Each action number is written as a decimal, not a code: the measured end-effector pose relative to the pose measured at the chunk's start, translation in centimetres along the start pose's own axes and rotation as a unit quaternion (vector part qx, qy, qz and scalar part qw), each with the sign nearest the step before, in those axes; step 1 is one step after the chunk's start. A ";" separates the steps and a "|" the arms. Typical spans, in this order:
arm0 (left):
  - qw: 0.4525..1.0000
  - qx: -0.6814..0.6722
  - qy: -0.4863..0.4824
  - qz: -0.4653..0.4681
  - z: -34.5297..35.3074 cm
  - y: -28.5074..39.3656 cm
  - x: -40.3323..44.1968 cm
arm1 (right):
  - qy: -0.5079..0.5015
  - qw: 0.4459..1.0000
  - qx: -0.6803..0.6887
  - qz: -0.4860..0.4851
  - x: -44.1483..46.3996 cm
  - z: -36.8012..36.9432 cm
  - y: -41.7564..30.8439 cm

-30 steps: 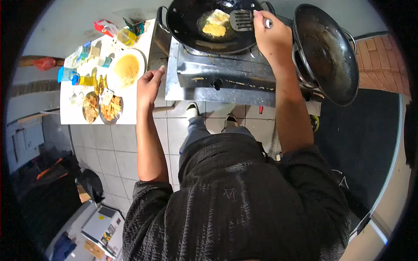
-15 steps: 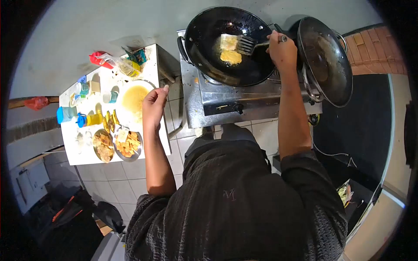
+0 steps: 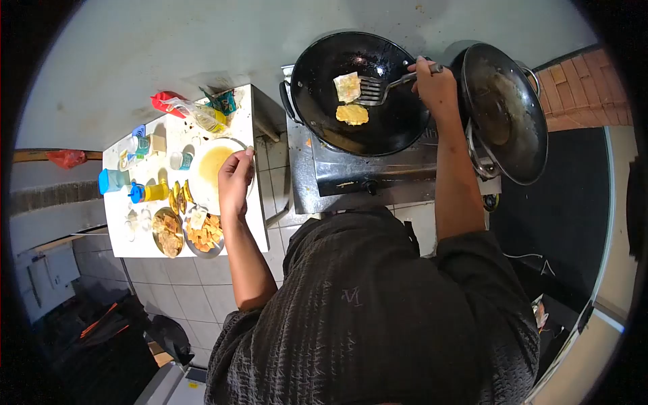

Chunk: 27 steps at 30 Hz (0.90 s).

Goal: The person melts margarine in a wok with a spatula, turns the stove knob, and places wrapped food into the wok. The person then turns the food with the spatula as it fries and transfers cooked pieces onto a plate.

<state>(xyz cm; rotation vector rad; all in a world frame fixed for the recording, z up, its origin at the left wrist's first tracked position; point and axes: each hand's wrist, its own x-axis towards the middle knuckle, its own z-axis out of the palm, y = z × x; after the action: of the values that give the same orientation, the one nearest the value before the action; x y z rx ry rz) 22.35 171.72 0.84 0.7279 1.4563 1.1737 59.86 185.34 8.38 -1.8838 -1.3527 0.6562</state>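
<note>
My right hand (image 3: pixel 435 88) grips the handle of a slotted metal turner (image 3: pixel 374 90) over a black wok (image 3: pixel 395 131). The turner's blade lies flat in the wok, its front edge against a pale square piece of food (image 3: pixel 347 88). A yellow, batter-coated piece (image 3: pixel 352 115) lies just below it, a narrow gap between them. My left hand (image 3: pixel 235 177) is closed in a loose fist with the thumb along the top, and nothing shows in it. It hovers at the right rim of a white bowl of pale yellow batter (image 3: pixel 210 162), hiding part of that rim.
The wok rests on a metal stove (image 3: pixel 405 175); a second pan (image 3: pixel 506 115) leans tilted at its right. On the white table (image 3: pixel 145 236) are a plate of fried pieces (image 3: pixel 204 236), another plate of browned food (image 3: pixel 167 233), bananas (image 3: pixel 179 197) and a yellow bottle with blue cap (image 3: pixel 150 192).
My view has tilted, so the scene sits lower. The turner has nudged the pale piece left in the wok, and a gap now shows between the two pieces. My left hand stays closed.
</note>
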 end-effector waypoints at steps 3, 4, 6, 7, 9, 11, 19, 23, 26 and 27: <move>1.000 0.001 0.008 0.004 -0.2 -0.2 0.2 | 0.019 1.000 0.003 -0.006 -0.3 -0.2 -0.9; 1.000 -0.005 0.007 0.004 -0.2 -0.2 0.4 | 0.026 1.000 0.002 -0.016 -0.5 -0.3 -1.2; 1.000 -0.015 0.008 -0.002 0.0 0.0 0.6 | 0.026 0.999 -0.001 -0.043 -0.7 -0.2 -1.7; 1.000 -0.024 0.010 -0.009 0.1 0.1 0.7 | 0.025 0.997 -0.003 -0.069 -0.9 0.0 -2.0; 1.000 -0.026 0.012 -0.005 0.3 0.4 0.9 | 0.017 0.998 -0.004 -0.068 -1.7 0.2 -3.0; 0.999 -0.025 0.023 0.004 0.5 0.8 0.9 | 0.009 0.998 -0.005 -0.065 -2.2 0.3 -3.8; 0.998 -0.037 0.042 0.020 -0.2 1.4 1.1 | -0.002 0.988 0.104 -0.118 -2.8 1.6 -4.4; 0.999 -0.037 0.034 0.020 0.1 1.3 1.2 | -0.036 0.987 0.132 -0.085 -3.4 3.5 -4.3; 0.999 -0.034 0.038 0.015 0.5 1.3 1.1 | -0.004 0.993 0.047 -0.108 -3.1 4.5 -2.9; 0.999 -0.032 0.043 0.011 0.5 1.3 1.0 | 0.040 0.989 0.017 -0.141 -2.8 4.5 -2.4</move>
<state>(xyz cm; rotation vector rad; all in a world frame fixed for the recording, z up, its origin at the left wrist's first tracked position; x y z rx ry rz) 22.42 173.17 1.73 0.6588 1.4773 1.2769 54.20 184.35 7.46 -1.6318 -1.5088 0.4510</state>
